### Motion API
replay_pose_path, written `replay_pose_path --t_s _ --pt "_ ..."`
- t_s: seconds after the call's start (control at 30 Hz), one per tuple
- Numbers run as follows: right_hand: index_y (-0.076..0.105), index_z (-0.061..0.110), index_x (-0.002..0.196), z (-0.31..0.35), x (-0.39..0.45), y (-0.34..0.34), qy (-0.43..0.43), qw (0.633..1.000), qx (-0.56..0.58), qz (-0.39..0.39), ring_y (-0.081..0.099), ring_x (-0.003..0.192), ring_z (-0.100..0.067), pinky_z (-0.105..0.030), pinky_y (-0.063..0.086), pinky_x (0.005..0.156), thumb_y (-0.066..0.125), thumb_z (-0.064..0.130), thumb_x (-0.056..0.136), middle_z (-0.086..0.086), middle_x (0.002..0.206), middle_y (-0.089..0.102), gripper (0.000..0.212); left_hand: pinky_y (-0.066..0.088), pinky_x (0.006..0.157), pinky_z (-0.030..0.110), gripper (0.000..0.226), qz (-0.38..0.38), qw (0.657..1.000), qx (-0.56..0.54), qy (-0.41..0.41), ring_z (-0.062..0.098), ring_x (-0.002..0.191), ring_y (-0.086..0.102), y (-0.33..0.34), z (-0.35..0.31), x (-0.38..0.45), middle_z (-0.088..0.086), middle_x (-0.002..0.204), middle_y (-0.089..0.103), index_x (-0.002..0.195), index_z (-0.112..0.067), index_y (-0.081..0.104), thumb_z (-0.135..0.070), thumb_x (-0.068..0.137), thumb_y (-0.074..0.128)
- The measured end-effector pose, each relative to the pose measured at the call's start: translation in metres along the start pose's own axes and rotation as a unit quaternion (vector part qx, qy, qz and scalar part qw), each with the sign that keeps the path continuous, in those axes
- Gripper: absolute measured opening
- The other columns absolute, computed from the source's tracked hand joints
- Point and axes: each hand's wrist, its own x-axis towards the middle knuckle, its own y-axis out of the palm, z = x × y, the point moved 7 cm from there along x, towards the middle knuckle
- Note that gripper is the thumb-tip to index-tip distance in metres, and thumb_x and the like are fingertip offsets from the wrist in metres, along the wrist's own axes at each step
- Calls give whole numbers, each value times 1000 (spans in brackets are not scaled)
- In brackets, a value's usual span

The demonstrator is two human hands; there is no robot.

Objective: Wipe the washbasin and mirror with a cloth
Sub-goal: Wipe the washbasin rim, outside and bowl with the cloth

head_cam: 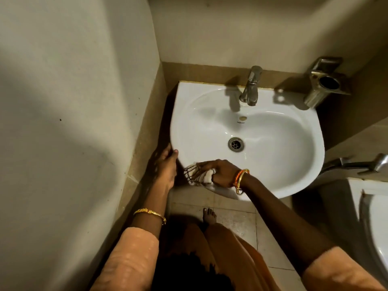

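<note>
Seen from above in a cramped tiled corner: a white washbasin [279,152] fixed to the back wall, chrome tap [251,87] upright at its rear rim, round drain [236,144] low in the bowl. At the basin's near-left rim, right hand [222,172] closed in a fist around a bunched white cloth [198,175] with dark stripes, fingers wrapped tight, knuckles toward the bowl, cloth pressed on the rim's front edge and spilling out toward the left. Orange and gold bangles [241,179] at that wrist, lying over the basin's front lip. Just left of the cloth, left hand [167,162] loosely spread, holding nothing, fingertips [175,151] touching the basin's outer left edge, palm against the dark gap between basin and side wall. Gold bangle [149,214] further down that forearm, below the basin. Peach sleeves on both arms at the bottom of the view. Under the basin's front, one bare foot [209,216] on pale floor tiles [237,223]. To the basin's right rear, a metal holder [327,80] mounted on the wall; to its right, a chrome handle [365,163] and part of a white fixture [375,223] at the frame's edge. Mirror out of view.
</note>
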Motion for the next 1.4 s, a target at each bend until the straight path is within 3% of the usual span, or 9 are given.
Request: replay_pose_path --t_s 0.1,0.2,0.3,0.4,0.6,0.77,0.97,1.13,1.4 --pt "74 41 75 3 18 -8 35 996 68 -42 66 98 -19 -39 49 96 53 8 76 11 86 75 38 40 93 49 42 -9 999 24 -22 20 115 53 0 2 -8 -5 128 60 133 -38 49 -22 93 53" --pt "70 25 110 28 27 4 6 995 53 -82 48 128 -19 -32 35 110 60 14 75 -1 133 59 38 48 86 44 42 -8 999 3 -33 24 111 58 -5 8 -2 -1 127 61 132 -36 51 -20 93 50" --pt "66 22 117 29 7 18 -38 995 13 -88 39 135 -21 -27 30 110 60 14 78 -3 145 45 41 55 79 36 46 26 997 -43 -62 23 113 59 -2 19 -6 4 140 51 135 -24 50 -28 90 46" --pt "72 27 104 -7 -37 21 -43 995 -23 -87 44 131 -17 -33 40 105 42 37 69 2 142 47 48 38 105 45 43 -9 997 -35 -65 24 133 42 -2 25 -32 4 149 38 140 -26 42 -26 98 33" --pt "76 31 92 -49 -81 -1 32 989 -52 -134 56 117 -13 -28 47 90 34 45 57 15 127 61 56 42 61 17 58 -34 994 85 61 26 128 49 -9 15 -46 11 143 48 137 -11 47 14 89 26" --pt "75 34 91 -6 -47 18 -3 976 -37 -216 58 113 -14 -26 47 84 39 40 62 11 121 65 47 49 87 41 43 -41 980 154 118 31 109 60 -5 14 -44 14 124 63 135 -9 50 -2 93 46" --pt "76 25 86 9 -30 20 -27 972 -22 -233 57 114 -20 -25 44 77 38 35 62 7 124 64 46 36 99 37 43 -135 871 392 265 38 119 53 19 7 -84 21 125 60 126 -2 56 4 84 45" --pt "75 27 75 -23 -77 23 -93 950 -119 -275 66 103 -24 -37 55 76 57 28 64 6 112 71 21 32 105 46 39 -121 769 489 394 32 133 42 46 26 -105 13 133 58 106 -7 68 -25 89 37" --pt "73 29 69 -111 -147 -29 -143 950 -150 -232 61 112 -22 -39 46 91 59 27 65 8 115 69 14 16 104 47 34 -181 723 558 365 26 141 31 40 50 -114 0 143 50 111 -28 67 -21 82 49"
